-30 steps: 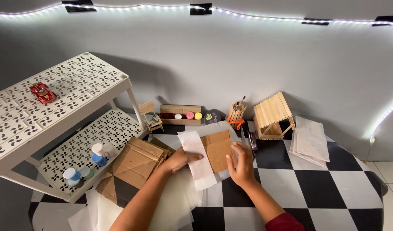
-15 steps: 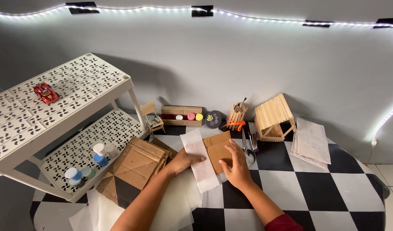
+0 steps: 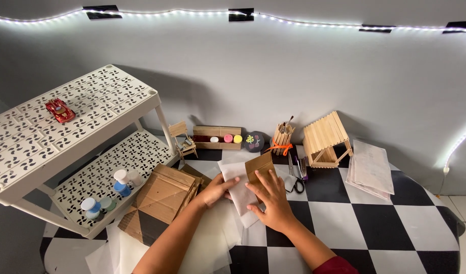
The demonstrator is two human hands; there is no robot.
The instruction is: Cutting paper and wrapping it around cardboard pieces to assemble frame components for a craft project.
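Your left hand (image 3: 216,189) pins white paper (image 3: 238,190) flat; right hand (image 3: 271,200) lies open on cardboard piece (image 3: 260,166) w/ paper under. Nothing folded/wrapped yet.

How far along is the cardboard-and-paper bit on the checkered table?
Done: a stick house and a small stick chair stand finished at the back. In hand: the left hand presses a white paper sheet, and the right hand holds a small cardboard piece against it. Left: the cardboard stack lies untouched, and the scissors are idle.
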